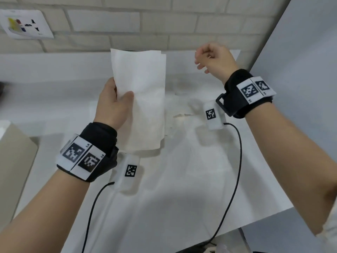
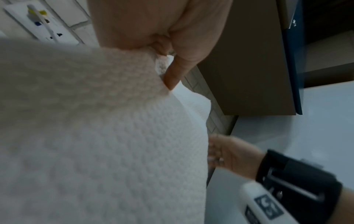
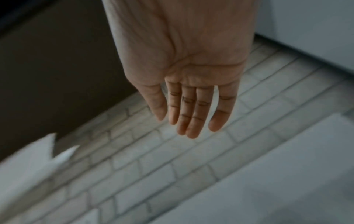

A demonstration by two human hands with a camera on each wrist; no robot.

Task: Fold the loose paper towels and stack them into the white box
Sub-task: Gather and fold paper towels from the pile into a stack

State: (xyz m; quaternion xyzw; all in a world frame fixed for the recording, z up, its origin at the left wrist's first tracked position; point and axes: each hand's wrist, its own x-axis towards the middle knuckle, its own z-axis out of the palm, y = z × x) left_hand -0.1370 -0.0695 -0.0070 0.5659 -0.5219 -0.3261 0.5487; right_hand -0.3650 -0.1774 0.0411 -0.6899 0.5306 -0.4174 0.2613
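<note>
Fingers (image 1: 125, 96) pinching paper towel (image 1: 144, 99)

A white table (image 1: 182, 189) bears loose white sheets (image 1: 182, 106).

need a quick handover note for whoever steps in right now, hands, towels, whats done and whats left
Left hand: pinches one paper towel by its left edge, thumb on the front, holding it up off the table. The towel looks folded lengthwise, its layers slightly offset at the top.
Right hand: empty, fingers relaxed, raised to the right of the towel and apart from it.
White box: not clearly in view, so stacked count unknown.
Left: finish folding this towel, place it in the box, then any remaining towels.
</note>
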